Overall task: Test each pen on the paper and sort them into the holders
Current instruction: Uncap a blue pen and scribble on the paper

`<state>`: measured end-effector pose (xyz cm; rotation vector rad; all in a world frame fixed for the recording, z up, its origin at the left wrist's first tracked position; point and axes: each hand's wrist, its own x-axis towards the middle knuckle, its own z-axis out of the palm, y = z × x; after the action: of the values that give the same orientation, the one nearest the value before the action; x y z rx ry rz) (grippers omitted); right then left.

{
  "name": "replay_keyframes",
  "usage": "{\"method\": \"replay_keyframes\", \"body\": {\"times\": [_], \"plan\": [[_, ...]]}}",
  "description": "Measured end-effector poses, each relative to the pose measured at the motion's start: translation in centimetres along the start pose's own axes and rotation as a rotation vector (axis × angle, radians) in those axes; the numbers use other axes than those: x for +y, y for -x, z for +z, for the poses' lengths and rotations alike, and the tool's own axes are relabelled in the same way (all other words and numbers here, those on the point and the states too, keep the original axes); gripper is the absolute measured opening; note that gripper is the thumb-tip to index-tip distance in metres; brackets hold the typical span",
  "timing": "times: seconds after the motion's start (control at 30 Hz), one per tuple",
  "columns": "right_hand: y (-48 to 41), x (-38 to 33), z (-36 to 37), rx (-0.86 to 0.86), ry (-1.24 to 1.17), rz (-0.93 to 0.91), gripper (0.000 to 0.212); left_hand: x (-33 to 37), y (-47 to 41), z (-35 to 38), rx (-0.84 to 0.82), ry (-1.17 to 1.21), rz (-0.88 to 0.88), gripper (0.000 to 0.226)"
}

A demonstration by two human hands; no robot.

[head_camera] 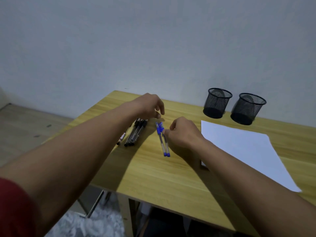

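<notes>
Blue-capped clear plastic pens (162, 142) at curled right hand (183, 132), grip unclear: risk of lifting both together. Left hand (150, 106) loose, empty, over black pens (135, 134), liable to roll if nudged.

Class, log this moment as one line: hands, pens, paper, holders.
left hand over black pens, holding nothing | right hand at blue pens, grip unclear | paper blank | mesh holder and second mesh holder without pens

The far ends of the black pens (135, 132) are partly covered by the left hand (148, 106), contact between the fingers (168, 133) of the right hand (184, 134) and the blue pens (162, 141) cannot be made out, and the corner of the paper (239, 147) nearest those fingers is hidden by the forearm (225, 161).
</notes>
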<state>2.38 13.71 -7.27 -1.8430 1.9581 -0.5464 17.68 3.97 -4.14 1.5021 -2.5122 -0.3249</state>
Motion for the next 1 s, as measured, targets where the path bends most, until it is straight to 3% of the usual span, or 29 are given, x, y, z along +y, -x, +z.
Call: {"method": "replay_keyframes", "body": {"times": [0.2,0.6,0.87,1.0], "plan": [[0.1,0.3,0.6,0.006,0.025,0.003,0.030,1.9,-0.9,1.3,-0.100,-0.114,0.080,0.022],[-0.6,1.4,0.7,0.149,0.058,-0.025,0.014,1.4,-1.3,1.4,-0.122,-0.037,0.083,0.014],[0.0,3.1,-7.2,0.304,0.012,-0.074,0.015,4.9,-0.9,-2.5,-0.071,0.201,0.114,0.021],[1.6,3.9,-11.9,0.227,-0.099,-0.103,0.007,7.1,-0.6,-3.3,0.034,0.284,0.160,0.017]]}}
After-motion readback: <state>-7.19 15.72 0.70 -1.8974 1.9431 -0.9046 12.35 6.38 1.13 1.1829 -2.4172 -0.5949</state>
